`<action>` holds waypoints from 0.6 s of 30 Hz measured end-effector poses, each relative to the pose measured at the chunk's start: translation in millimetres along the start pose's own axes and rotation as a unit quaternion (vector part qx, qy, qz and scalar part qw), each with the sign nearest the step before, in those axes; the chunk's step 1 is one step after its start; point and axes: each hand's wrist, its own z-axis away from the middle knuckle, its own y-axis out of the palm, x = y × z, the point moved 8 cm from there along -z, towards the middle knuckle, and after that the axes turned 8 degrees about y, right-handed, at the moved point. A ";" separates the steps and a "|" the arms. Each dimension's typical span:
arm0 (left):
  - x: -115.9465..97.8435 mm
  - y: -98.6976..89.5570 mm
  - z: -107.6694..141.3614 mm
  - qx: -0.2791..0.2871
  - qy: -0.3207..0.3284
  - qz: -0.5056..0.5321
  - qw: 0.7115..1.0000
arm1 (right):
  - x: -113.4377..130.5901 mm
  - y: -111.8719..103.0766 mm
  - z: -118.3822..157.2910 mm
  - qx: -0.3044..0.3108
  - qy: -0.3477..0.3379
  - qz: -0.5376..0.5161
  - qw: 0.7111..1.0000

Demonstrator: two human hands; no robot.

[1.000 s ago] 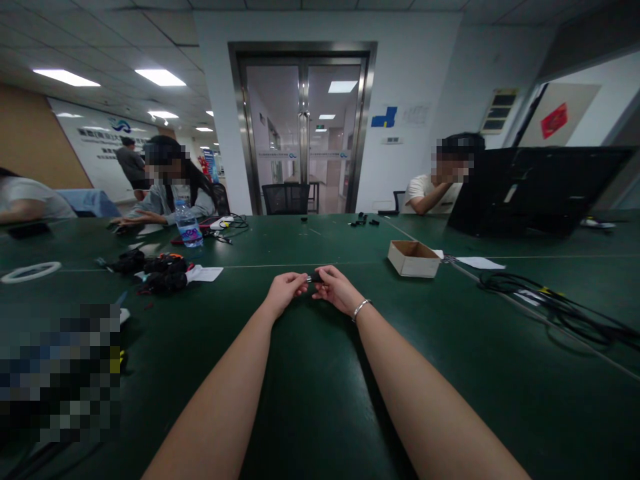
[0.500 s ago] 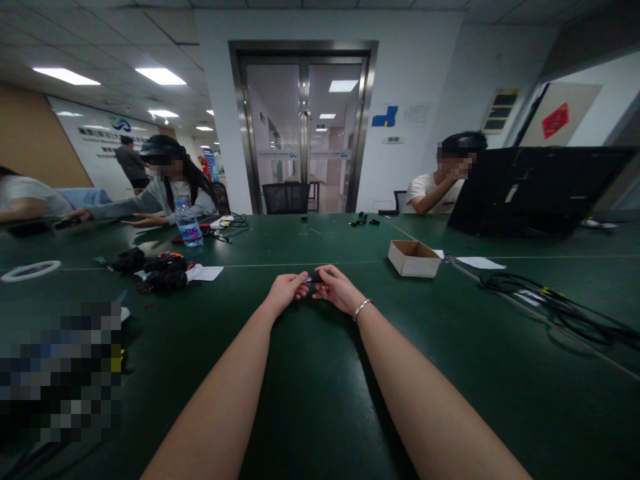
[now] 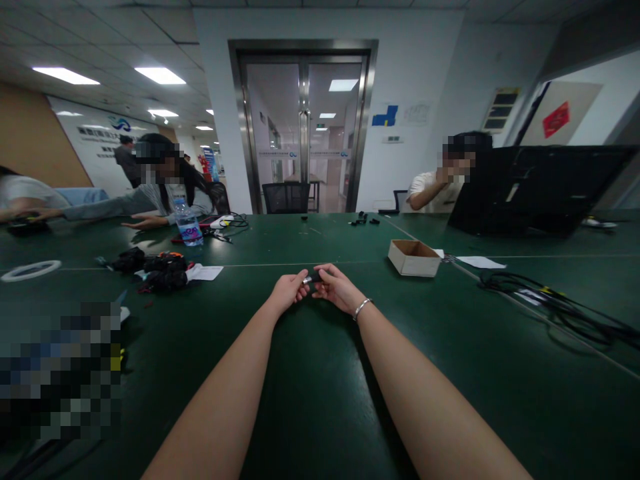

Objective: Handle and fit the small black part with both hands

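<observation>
Both my hands are raised over the middle of the green table, fingertips close together. A small black piece with a shiny silver end [image 3: 309,280] spans the gap between them; its exact kind is too small to make out. My left hand [image 3: 289,292] pinches the silver end between thumb and fingers. On the black end, the thumb and fingers of my right hand [image 3: 338,289] are closed, and a silver bracelet circles that wrist. My fingers hide part of the piece.
An open cardboard box [image 3: 414,265] stands to the right, with black cables [image 3: 565,313] beyond it. Several small black pieces [image 3: 364,220] lie at the back. Left are a water bottle [image 3: 189,227], a dark bundle [image 3: 163,272] and a white ring [image 3: 31,271]. People sit across the table.
More of the silver end shows between my hands, which have barely moved. Across the table on the left, a person's outstretched hand has moved farther left.
</observation>
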 end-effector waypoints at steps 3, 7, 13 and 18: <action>-0.5 0.8 0.3 0.004 -0.002 -0.002 1.000 | -0.4 -0.3 -0.1 -0.006 0.004 -0.001 1.000; -0.6 1.7 -0.4 0.002 0.001 0.002 1.000 | -0.5 -0.6 -0.6 -0.010 0.002 0.000 1.000; -2.0 2.6 -1.3 -0.001 0.022 0.006 1.000 | -2.2 -3.7 -3.6 -0.023 -0.005 -0.002 1.000; -9.9 1.0 2.2 -0.009 0.063 0.009 0.998 | -3.9 -8.3 -5.9 -0.054 -0.004 -0.002 0.999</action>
